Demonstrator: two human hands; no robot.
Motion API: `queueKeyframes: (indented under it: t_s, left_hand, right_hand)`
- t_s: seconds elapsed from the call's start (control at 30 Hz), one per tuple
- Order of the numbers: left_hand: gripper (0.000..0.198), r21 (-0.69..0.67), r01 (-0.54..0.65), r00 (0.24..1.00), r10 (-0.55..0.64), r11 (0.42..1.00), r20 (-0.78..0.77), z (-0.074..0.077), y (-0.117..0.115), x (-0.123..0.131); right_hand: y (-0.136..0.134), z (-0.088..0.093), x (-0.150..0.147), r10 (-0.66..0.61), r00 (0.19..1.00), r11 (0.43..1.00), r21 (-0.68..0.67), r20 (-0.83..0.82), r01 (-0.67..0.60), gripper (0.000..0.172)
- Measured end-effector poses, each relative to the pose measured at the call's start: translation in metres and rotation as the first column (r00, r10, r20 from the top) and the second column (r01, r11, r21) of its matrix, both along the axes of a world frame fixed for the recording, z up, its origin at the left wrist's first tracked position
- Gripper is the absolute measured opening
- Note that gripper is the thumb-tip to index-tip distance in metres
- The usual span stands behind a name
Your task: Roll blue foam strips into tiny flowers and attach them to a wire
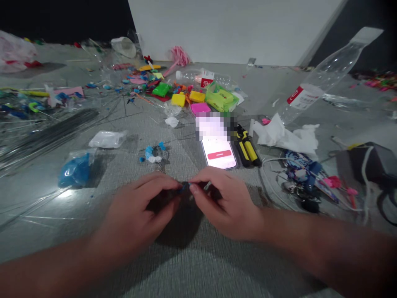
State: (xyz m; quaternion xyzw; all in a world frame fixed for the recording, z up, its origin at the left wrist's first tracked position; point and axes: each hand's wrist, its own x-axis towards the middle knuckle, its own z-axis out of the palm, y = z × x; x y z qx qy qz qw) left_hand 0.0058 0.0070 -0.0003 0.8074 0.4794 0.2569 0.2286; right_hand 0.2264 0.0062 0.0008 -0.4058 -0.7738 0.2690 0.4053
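Close together above the grey surface (204, 265), my left hand (139, 203) and my right hand (226, 203) face each other with fingertips pinched. Between them is a small dark-blue piece (182, 188), apparently soft clay; both pinches meet on it, though its shape is blurred and partly covered. Just beyond the hands lies a curved row of blue and white clay bits (151, 154). Left of that sit a plastic-wrapped lump of blue clay (75, 170) and a wrapped white packet (107, 140). A lit phone (218, 155) lies past my right hand.
Yellow-and-black pliers (248, 149) lie beside the phone. Farther right are crumpled tissue (288, 134), a leaning plastic bottle (322, 76), a cable and a dark adapter (362, 161). Thin wires (46, 132) spread at left. Colourful clay packs (178, 99) and another bottle (223, 79) lie behind.
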Motion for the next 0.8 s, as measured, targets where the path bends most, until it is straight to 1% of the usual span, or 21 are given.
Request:
queueKeyframes:
  t_s: [0.13, 0.27, 0.4, 0.47, 0.53, 0.6, 0.7, 0.8]
  left_hand:
    - [0.010, -0.002, -0.023, 0.997, 0.023, 1.000, -0.071, -0.002, -0.001, 0.002]
    - [0.006, -0.030, -0.037, 0.992, 0.033, 0.999, -0.124, -0.001, 0.000, 0.003]
    - [0.015, -0.097, 0.009, 0.992, -0.021, 0.995, -0.126, -0.004, 0.001, 0.003]
    - [0.021, -0.120, 0.033, 0.991, -0.048, 0.992, -0.122, -0.006, 0.001, 0.003]
    - [0.023, -0.127, 0.042, 0.990, -0.058, 0.991, -0.126, -0.008, 0.001, 0.002]
    - [0.023, -0.103, 0.038, 0.992, -0.050, 0.994, -0.117, -0.008, 0.001, 0.002]
    - [0.021, -0.047, 0.055, 0.997, -0.057, 0.997, -0.047, -0.003, 0.000, 0.002]
    - [0.021, -0.030, 0.124, 0.992, -0.123, 0.992, 0.038, 0.004, -0.001, 0.001]
  right_hand:
    - [-0.001, -0.001, -0.001, -0.049, 0.998, 0.999, -0.010, -0.026, 0.049, 0.007]
    - [-0.002, 0.003, 0.001, -0.011, 1.000, 0.998, -0.058, 0.006, 0.011, 0.010]
    - [-0.002, 0.003, 0.003, 0.036, 0.998, 0.999, -0.029, 0.050, -0.035, 0.017]
    - [-0.002, 0.002, 0.002, 0.027, 0.998, 0.999, -0.020, 0.056, -0.026, 0.015]
    - [-0.002, 0.001, 0.001, 0.002, 0.999, 1.000, -0.018, 0.036, -0.001, 0.009]
    - [-0.002, 0.000, 0.000, -0.033, 0.999, 0.999, -0.027, 0.015, 0.034, 0.006]
    - [-0.003, 0.000, -0.001, -0.068, 0.996, 0.996, -0.057, 0.051, 0.071, 0.009]
    - [-0.004, -0.001, -0.001, -0.015, 0.994, 0.999, -0.050, 0.111, 0.020, 0.013]
